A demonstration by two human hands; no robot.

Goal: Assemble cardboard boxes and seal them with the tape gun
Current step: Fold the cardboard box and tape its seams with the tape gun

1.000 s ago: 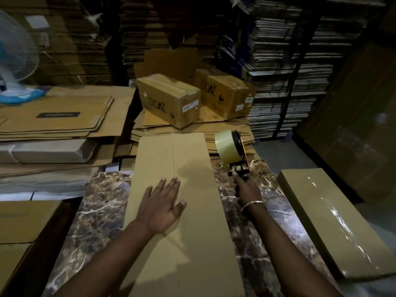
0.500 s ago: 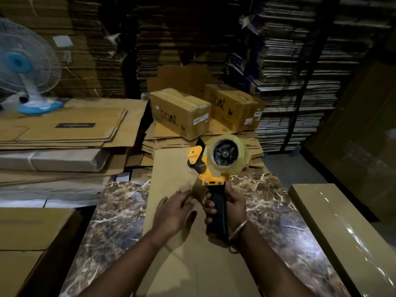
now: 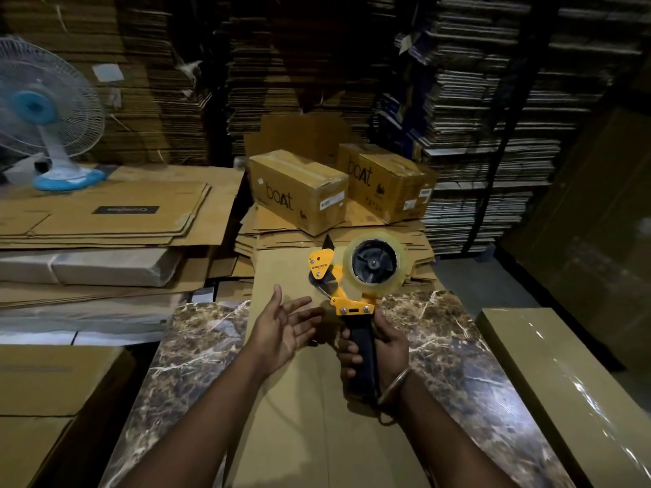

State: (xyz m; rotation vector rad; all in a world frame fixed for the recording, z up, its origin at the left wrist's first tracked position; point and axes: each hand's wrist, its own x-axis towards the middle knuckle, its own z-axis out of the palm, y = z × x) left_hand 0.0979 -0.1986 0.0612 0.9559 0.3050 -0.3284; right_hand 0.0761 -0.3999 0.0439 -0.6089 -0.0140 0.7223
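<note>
Stacks of flattened cardboard (image 3: pixel 105 220) fill the left and upper frame, with two sealed boxes (image 3: pixel 299 190) above centre and a marble-patterned desk (image 3: pixel 197 346) below them carrying a long flat cardboard box (image 3: pixel 317 434) that runs down the middle. At centre, the right hand (image 3: pixel 382 350) is wrapped around the black handle of the yellow tape gun (image 3: pixel 352 287), holding it upright above the flat box with its clear roll on top. Just left of it, the left hand (image 3: pixel 281 329) hovers palm-up, fingers spread and relaxed toward the gun's cutter end, gripping nothing.
</note>
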